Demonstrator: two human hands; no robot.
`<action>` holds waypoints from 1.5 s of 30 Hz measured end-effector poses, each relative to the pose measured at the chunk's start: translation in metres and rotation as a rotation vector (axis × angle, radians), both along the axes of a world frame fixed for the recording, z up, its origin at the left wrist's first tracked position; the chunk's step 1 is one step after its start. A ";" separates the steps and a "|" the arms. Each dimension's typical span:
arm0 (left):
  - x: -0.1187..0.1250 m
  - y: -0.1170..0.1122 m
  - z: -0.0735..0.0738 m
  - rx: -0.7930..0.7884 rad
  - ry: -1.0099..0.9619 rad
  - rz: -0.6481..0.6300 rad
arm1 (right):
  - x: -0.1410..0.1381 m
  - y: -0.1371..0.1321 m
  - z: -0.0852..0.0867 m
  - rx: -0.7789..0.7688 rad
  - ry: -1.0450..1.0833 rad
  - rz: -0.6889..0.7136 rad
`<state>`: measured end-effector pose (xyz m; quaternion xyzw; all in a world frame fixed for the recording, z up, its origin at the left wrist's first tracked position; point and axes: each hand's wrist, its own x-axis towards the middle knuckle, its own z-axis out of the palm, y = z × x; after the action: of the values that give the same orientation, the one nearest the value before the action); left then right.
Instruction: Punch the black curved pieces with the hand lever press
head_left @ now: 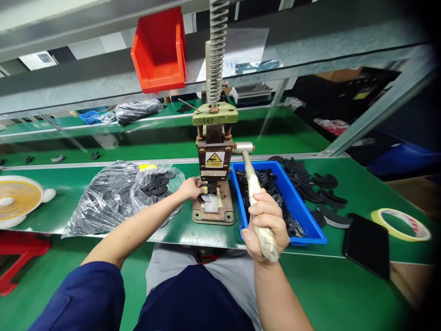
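Observation:
A small hand press (213,161) with a tall spring stands on the green bench, a yellow warning label on its front. My right hand (266,225) is wrapped round the taped press lever (254,188), which is pulled down towards me. My left hand (190,188) pinches a small dark flat part (204,197) at the press base, under the ram. A clear plastic bag of black flat parts (117,195) lies left of the press. A blue tray (312,220) with black parts sits right of it.
Loose black curved pieces (322,188) lie beyond the tray. A black phone-like slab (367,246) and a roll of tape (401,224) rest at the right edge. A small fan (17,200) stands at far left. A red bin (159,50) hangs overhead.

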<state>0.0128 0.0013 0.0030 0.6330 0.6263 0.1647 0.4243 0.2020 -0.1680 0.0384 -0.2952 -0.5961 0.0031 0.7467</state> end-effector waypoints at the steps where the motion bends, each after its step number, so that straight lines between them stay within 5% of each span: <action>1: -0.003 -0.003 -0.001 0.046 0.034 -0.001 | 0.001 0.000 0.000 -0.003 -0.014 0.001; 9: 0.000 -0.018 -0.008 -0.198 -0.397 0.174 | -0.003 0.003 0.017 0.029 0.013 -0.051; 15: 0.001 -0.024 -0.002 -0.289 -0.622 0.229 | -0.004 0.023 0.066 0.068 0.088 -0.001; 20: -0.014 -0.036 -0.001 -0.185 -0.718 0.173 | -0.003 0.037 0.096 0.014 0.157 0.070; 22: -0.022 -0.042 -0.001 -0.113 -0.745 0.118 | -0.006 0.034 0.084 -0.119 0.246 0.002; 25: -0.036 -0.051 0.000 -0.019 -0.776 0.038 | -0.018 0.028 0.043 -0.492 0.333 -0.070; 29: -0.052 -0.065 0.011 0.110 -0.715 -0.168 | -0.041 0.025 -0.014 -1.008 0.286 0.220; 33: -0.063 -0.079 0.033 0.441 -0.478 -0.453 | -0.051 0.024 -0.032 -1.298 0.267 0.640; 39: -0.069 -0.088 0.060 0.825 -0.238 -0.997 | -0.050 0.006 -0.042 -1.408 0.246 0.977; 45: -0.068 -0.098 0.092 1.080 -0.017 -1.277 | -0.061 -0.016 -0.055 -1.259 0.202 0.865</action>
<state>-0.0548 -0.0967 0.0948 0.9812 -0.0211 0.1749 0.0791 0.1405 -0.1838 -0.0170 -0.4033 -0.4734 0.6602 0.4211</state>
